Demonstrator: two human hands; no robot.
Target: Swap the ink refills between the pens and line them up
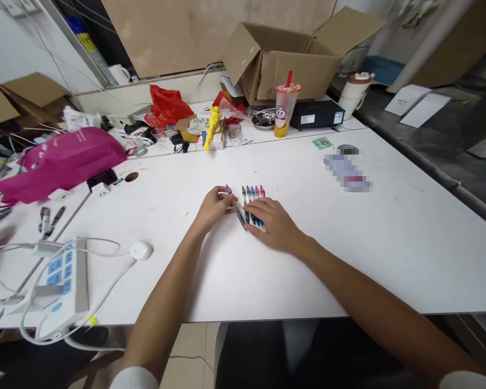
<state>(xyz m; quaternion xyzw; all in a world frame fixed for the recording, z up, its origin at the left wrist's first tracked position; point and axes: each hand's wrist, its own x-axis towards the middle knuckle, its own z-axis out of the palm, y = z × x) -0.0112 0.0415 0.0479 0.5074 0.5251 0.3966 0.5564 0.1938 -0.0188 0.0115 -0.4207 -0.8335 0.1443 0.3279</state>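
Note:
Pinched in my left hand [217, 208] is a dark pen [236, 208], slanted with its upper end leaning left. To its right, several pens [252, 193] with black, blue and pinkish-red ends lie side by side in a row on the white table [308, 275]. My right hand [274, 222] rests over the lower part of that row, fingers stretched out across it. Its thumb reaches the lower end of the slanted pen. The covered lower parts of the pens are mostly hidden.
A power strip [71, 286] with white cables and a round white charger [141, 250] are at left. A magenta bag [71, 159] lies behind them. A drink cup [285, 108], black box [318, 114] and open carton [295, 73] line the back. A blurred-out item [348, 172] lies right.

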